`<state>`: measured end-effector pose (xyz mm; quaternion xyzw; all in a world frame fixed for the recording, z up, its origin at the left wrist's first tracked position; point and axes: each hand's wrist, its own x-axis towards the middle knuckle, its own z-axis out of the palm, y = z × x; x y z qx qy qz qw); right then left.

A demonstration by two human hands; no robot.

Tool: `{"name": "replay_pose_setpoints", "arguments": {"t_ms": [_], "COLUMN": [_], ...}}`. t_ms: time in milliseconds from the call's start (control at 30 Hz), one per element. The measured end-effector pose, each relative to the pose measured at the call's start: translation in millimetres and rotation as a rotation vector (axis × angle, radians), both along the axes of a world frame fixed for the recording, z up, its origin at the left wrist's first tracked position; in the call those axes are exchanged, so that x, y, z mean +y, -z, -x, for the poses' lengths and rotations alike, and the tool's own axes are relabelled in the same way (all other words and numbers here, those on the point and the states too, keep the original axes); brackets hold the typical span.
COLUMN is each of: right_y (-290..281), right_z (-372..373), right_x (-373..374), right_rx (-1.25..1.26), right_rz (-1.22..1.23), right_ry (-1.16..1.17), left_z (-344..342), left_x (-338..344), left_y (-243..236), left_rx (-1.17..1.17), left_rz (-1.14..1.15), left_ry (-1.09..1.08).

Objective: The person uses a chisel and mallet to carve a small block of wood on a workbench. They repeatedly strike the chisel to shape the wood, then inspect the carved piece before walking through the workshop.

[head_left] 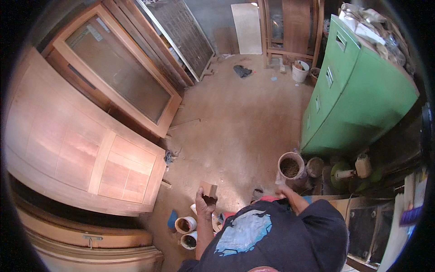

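My left hand [205, 204] is raised over the floor, its fingers closed round a small brown rectangular piece [209, 189]. That piece looks like a block or folded sandpaper; I cannot tell which. Close to my body on the other side, my right hand [284, 191] is curled with its fingers mostly hidden, so what it holds, if anything, does not show. Just beyond it stands a white bucket [291, 156] with brown contents. Two white pots [194, 222] sit on the floor beside my left forearm.
Wooden panel doors [106, 163] and a glazed door frame [165, 113] lean along the left. On the right stands a green filing cabinet [349, 86] with wrapped bundles [383, 34] on top. Dark cloth [243, 71] lies on the far floor, with another white bucket [300, 71] near the back wall.
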<state>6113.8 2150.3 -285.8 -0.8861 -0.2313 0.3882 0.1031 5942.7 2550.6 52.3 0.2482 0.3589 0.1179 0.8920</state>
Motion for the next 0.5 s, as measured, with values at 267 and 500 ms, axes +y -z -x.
{"name": "replay_pose_setpoints", "arguments": {"t_ms": [267,500], "right_y": [-177.2,-95.6], "right_z": [-256.5,-336.0], "right_x": [134.3,111.3], "right_rx": [-0.141,-0.242], "right_rz": [-0.462,-0.273], "right_ry": [0.547,0.601], "left_z": [-174.4,-416.7], "left_x": [53.7,123.4], "left_y": [16.0,35.8], "left_rx": [0.016,-0.046], "left_rz": [0.095,0.073], "left_ry": [0.063,0.362]}}
